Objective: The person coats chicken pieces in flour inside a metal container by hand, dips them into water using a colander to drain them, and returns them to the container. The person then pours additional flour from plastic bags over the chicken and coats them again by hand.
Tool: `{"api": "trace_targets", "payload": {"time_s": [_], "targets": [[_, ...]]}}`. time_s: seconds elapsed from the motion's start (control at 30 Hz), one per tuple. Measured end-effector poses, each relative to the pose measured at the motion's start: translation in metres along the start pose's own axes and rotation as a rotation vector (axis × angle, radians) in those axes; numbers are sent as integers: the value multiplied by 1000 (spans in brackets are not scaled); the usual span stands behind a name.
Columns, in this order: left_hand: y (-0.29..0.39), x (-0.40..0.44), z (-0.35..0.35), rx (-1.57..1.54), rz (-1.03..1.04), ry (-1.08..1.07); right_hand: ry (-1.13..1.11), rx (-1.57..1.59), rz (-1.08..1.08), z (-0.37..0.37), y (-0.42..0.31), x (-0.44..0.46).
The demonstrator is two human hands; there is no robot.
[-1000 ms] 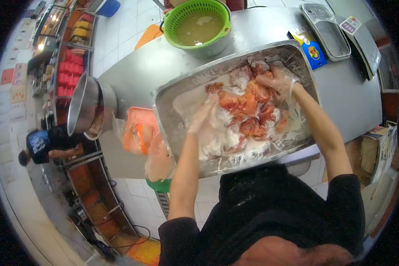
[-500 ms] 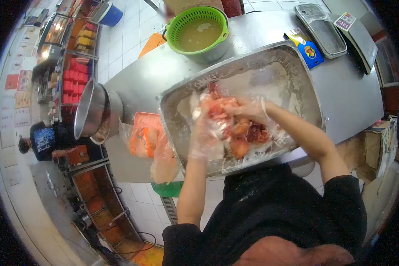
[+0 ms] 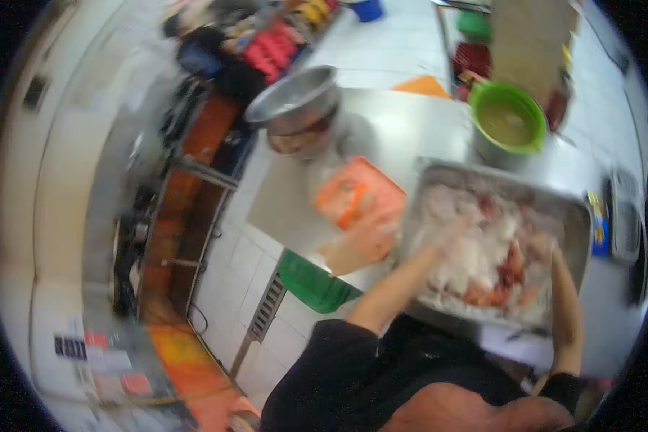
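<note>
A large metal tray [image 3: 582,216] holds raw meat pieces [image 3: 511,268], red and pinkish, among white powder that looks like flour [image 3: 475,263]. Inside the tray's left part, my left hand [image 3: 453,241] is down at the powder. My right hand [image 3: 543,248] is at the tray's right side, beside the meat. Clear plastic gloves seem to cover both hands. Motion blur smears the fingers, so their grip does not show.
Left of the tray lie a pink-orange basket [image 3: 381,180] and plastic bags. Behind it stands a metal bowl [image 3: 295,97]. A green strainer [image 3: 536,140] over a pot holds cloudy liquid. At right are a blue-yellow packet [image 3: 599,230] and a metal container [image 3: 624,216].
The view has swung left, so the tray sits further right. My hands have moved apart: both were together on the meat, and now white powder and meat lie between them.
</note>
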State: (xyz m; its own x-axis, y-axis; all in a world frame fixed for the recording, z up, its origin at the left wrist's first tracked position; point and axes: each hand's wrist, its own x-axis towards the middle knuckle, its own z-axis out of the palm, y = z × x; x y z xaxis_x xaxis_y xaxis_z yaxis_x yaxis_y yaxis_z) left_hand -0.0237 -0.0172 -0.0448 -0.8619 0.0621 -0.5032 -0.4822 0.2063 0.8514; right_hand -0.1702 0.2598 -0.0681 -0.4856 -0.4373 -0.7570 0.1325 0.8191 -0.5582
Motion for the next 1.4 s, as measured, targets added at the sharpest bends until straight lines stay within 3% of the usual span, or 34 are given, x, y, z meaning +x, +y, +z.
{"api": "trace_targets", "payload": {"time_s": [0.1,0.17,0.27,0.33,0.4,0.43,0.47,0.5,0.57,0.6,0.67,0.8,0.83,0.87,0.93,1.0,1.07,1.17,1.2,1.27,1.3,1.37,1.4], "targets": [[7,16,27,-337,16,-89,-65,298,-142,32,19,23],[5,18,36,-586,-10,-174,45,362,-124,53,-16,2],[4,20,34,-960,-67,-349,43,116,-122,53,-46,-25],[14,20,23,-1048,-68,-442,62,-26,-153,43,-81,-52],[29,-7,13,-824,-7,-369,49,-171,-314,36,-111,-110],[38,-26,7,-629,35,-296,79,-593,-422,29,-96,-93],[67,-53,-1,-448,97,-163,89,-583,-419,26,-94,-105],[97,-81,-9,-257,132,-23,251,-457,-363,19,-92,-129],[31,-60,-25,-77,276,-26,419,-325,-286,13,-57,-136],[29,-71,-35,84,93,-21,189,-820,-473,8,-9,-116],[29,-77,-42,256,-71,-18,-55,-1311,-629,19,33,-95],[-11,-65,-22,398,-553,-375,-364,-436,-165,48,50,-71],[-28,-67,-12,407,-545,-378,-414,-96,3,58,51,-76],[-45,-68,-2,368,-58,-417,-345,-4,-61,69,24,-89],[-24,-61,4,337,453,-447,-221,167,-206,92,-28,-116],[31,-68,33,-452,-292,-539,-166,238,-292,110,-47,-107],[-28,-38,34,-474,-250,-454,-151,273,-288,121,-57,-90],[1,-59,22,-595,-506,-406,-114,294,-223,127,-65,-68],[3,-68,21,-527,114,-384,-102,285,-167,125,-66,-63],[17,-77,21,-427,713,-353,-48,258,-81,115,-64,-60],[42,-71,17,-546,260,-251,161,249,-432,113,-63,-69],[50,-61,32,-688,34,-79,255,244,-680,95,-35,-55],[54,-56,40,-767,-69,20,288,288,-651,86,-24,-54]]}}
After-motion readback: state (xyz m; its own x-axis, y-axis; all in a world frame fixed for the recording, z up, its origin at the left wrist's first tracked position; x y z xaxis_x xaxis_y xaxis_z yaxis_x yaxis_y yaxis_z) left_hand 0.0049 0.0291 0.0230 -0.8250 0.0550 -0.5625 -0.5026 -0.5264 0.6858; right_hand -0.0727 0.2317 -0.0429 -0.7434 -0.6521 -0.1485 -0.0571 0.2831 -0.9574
